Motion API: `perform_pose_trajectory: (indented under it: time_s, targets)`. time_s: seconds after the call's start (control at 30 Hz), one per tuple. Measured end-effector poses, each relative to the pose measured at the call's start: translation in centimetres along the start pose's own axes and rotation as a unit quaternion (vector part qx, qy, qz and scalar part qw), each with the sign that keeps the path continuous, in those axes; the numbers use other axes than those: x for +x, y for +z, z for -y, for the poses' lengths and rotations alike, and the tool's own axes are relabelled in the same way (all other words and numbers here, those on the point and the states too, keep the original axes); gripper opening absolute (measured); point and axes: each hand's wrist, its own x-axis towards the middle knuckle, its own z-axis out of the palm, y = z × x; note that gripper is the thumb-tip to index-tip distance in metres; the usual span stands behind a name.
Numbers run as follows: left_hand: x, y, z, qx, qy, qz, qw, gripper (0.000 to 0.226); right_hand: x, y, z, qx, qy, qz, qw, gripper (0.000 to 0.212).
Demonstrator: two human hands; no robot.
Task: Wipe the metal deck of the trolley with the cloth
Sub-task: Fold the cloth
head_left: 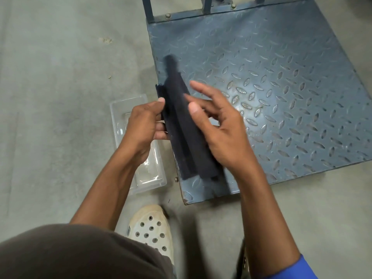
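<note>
A person holds a long, folded dark navy cloth (181, 121) over the near left corner of the trolley's blue-grey diamond-plate metal deck (281, 87). Wiping appears not yet begun, leaving the whole plate to do. The left hand (143, 125) pinches the cloth's edge between thumb and curled fingers. The right hand (225, 133) lies against it, fingers nearly straight and gripping nothing. A clear plastic tray (124, 109) sits on the grey concrete floor (60, 77) beside the deck. Blue handle posts (148, 9) may crowd the far edge.
</note>
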Motion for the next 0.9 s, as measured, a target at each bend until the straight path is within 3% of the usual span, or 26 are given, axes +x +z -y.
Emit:
perform_pose_trajectory:
  time_s: [0.1,0.2,0.37,0.47,0.57,0.77,0.9]
  targets:
    - [-0.2,-0.4,0.3,-0.006,0.003,-0.021,1.000,0.045,-0.3,1.7,-0.1,-0.027,0.003,0.048,0.999,0.036]
    - [-0.5,-0.8,0.2,-0.032,-0.003,-0.028,0.999,0.065,-0.5,1.9,-1.1,-0.056,0.003,0.031,0.998,0.034]
    - [-1.2,-1.0,-0.1,0.018,0.026,-0.062,0.998,0.039,-0.2,1.4,-2.4,-0.180,-0.048,-0.001,0.982,0.037]
    - [-0.9,-1.1,0.9,0.139,0.091,-0.098,0.981,0.030,0.0,1.4,-3.1,-0.211,-0.064,-0.024,0.975,0.034]
    - [-0.9,-1.1,1.6,0.277,0.163,-0.119,0.939,0.041,0.0,1.5,-3.5,-0.234,-0.063,-0.056,0.969,0.031]
    - [-0.8,-1.1,3.3,0.375,0.184,-0.111,0.902,0.086,0.0,2.1,-4.1,-0.279,-0.005,-0.111,0.954,0.038]
    - [-1.5,-0.4,3.4,0.379,0.196,-0.080,0.901,0.092,0.2,2.4,-4.4,-0.297,0.007,-0.120,0.947,0.041]
